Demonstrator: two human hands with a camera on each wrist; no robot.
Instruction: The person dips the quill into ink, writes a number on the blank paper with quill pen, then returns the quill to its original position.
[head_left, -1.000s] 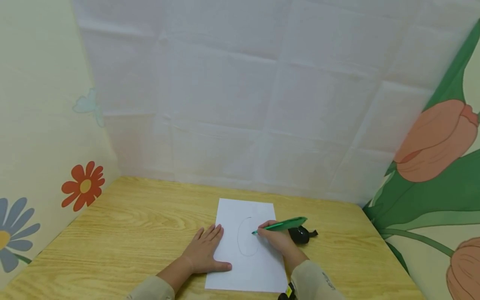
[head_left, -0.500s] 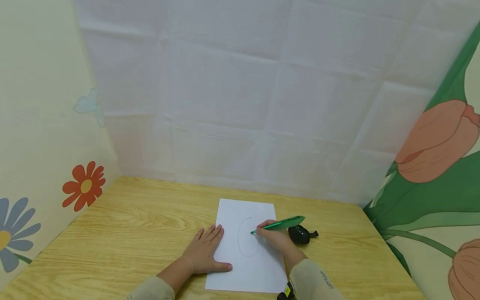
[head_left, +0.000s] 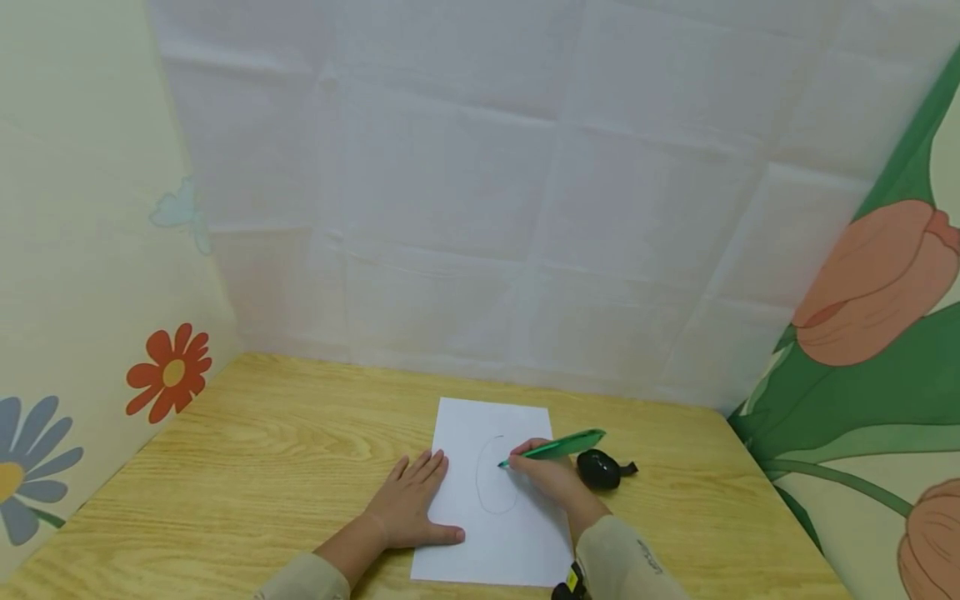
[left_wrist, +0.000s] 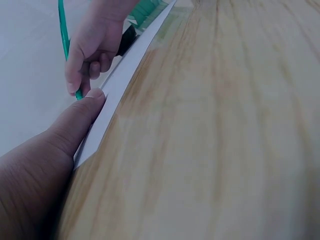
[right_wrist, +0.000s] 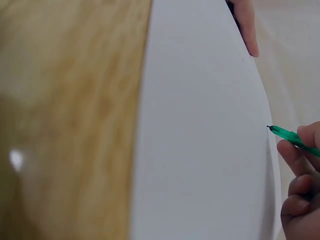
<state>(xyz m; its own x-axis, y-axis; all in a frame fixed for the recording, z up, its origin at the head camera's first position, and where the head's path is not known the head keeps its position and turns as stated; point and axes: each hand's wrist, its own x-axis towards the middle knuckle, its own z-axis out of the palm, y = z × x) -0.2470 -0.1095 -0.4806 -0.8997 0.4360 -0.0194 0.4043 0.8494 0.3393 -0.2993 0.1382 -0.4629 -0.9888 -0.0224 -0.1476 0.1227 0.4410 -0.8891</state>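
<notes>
A white sheet of paper [head_left: 450, 562] lies on the wooden table, bearing a thin, open oval line [head_left: 477, 479]. My left hand [head_left: 408, 508] rests on the sheet's left side with fingers spread and the thumb stretched across its lower part. Pinched between the thumb and fingers of my right hand [head_left: 551, 477] is a green pen [head_left: 562, 446] with a broad, leaf-like upper end. Its dark tip is at the paper inside the oval, near the right side. The right wrist view shows the green pen [right_wrist: 286, 134] with its dark tip right at the paper surface.
A rounded black object [head_left: 598, 470] with a short tail lies on the table [head_left: 300, 433] just right of my right hand. Another black item with a yellow mark [head_left: 573, 581] shows by the right sleeve. A pale cloth [head_left: 450, 208] hangs behind the table, with flower-printed panels at both sides.
My right hand and the pen have shifted slightly left and up across the paper. The left hand has stayed in place.
</notes>
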